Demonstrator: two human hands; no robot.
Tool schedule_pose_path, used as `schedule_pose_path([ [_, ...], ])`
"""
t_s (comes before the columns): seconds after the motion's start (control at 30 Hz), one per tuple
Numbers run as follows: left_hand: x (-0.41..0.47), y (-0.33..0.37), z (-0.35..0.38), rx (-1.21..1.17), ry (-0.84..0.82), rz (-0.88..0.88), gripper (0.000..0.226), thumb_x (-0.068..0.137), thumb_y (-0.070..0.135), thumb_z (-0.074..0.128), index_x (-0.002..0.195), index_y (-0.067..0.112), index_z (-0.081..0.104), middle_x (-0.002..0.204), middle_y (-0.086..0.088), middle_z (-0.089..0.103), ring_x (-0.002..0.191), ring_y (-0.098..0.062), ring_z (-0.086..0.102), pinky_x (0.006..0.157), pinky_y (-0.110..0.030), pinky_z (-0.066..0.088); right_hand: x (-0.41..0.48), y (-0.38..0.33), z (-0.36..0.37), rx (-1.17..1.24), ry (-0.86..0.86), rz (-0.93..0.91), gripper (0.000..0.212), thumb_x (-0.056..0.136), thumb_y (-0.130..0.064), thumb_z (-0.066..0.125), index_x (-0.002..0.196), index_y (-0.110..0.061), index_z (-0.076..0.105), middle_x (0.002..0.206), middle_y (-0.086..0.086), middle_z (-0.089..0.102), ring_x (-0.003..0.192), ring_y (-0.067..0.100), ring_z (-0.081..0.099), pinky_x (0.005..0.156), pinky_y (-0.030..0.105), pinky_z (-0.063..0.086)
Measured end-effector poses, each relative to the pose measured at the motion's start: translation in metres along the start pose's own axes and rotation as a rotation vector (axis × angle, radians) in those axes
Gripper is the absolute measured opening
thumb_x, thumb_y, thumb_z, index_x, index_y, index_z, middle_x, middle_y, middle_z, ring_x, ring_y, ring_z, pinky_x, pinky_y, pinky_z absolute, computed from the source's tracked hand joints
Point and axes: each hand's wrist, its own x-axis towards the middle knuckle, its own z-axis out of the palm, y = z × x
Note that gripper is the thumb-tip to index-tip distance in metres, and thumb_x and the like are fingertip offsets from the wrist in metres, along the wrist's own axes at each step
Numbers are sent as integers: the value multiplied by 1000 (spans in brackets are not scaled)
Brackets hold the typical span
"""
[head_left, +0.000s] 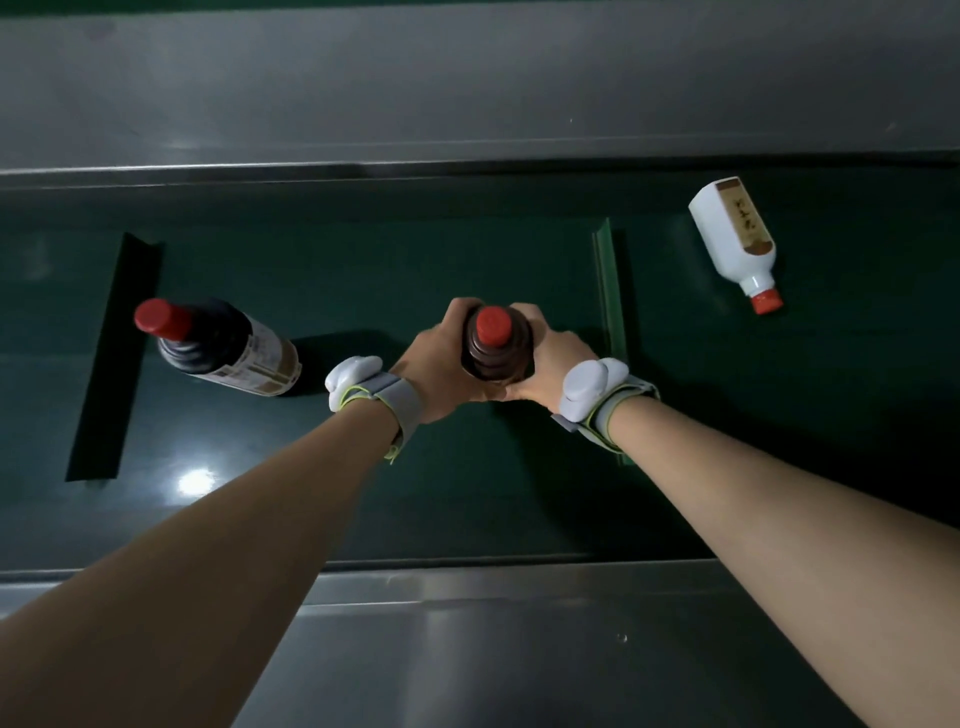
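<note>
You clamp brown red-capped bottle (496, 345) from both sides, upright, cap toward you, above green belt (363, 270), probably to stand it steady beside dark labelled bottle (228, 345), already upright at left. Left hand (439, 364) and right hand (550, 358) both curled round bottle shoulder. Base contact hidden. White bottle (735, 239) lies flat beyond right cleat (608, 291)

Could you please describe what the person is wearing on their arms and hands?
No sleeves or gloves: forearms and both the left hand and right hand are bare. Each wrist wears a grey strap edged in yellow-green, the left strap and right strap each carrying a rounded white device.
</note>
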Motion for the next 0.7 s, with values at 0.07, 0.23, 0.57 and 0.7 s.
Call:
schedule_pose_path([
  [0.07,0,2,0,17,-11,0,92,59,28,90,131,28,34,113,0,63,100,-22,62,87,-34,49,-1,1,-2,-6,-8,-5,95,51,-59,66,131,-39,19,74,-5,60,63,23,62,63,38,56],
  [0.23,-4,9,-5,74,-23,-90,90,59,35,89,132,31,36,112,-2,67,98,-26,65,87,-39,53,-3,-1,-16,-146,-90,38,71,76,-41,71,135,-25,34,97,8,67,80,32,65,66,34,50],
  [0.57,-57,-2,9,273,-51,-295,36,82,42,64,113,24,66,112,-7,70,102,-30,65,84,-35,54,-69,5,-38,-60,-66,94,50,93,-26,58,142,-26,44,131,-2,62,118,23,59,97,37,49],
  [0.7,-76,0,22,216,-266,-236,36,83,42,68,113,23,66,113,-3,69,104,-23,64,82,-28,50,-116,21,-49,-76,-28,137,58,92,-34,57,145,-38,35,134,-9,59,110,19,63,88,37,54],
])
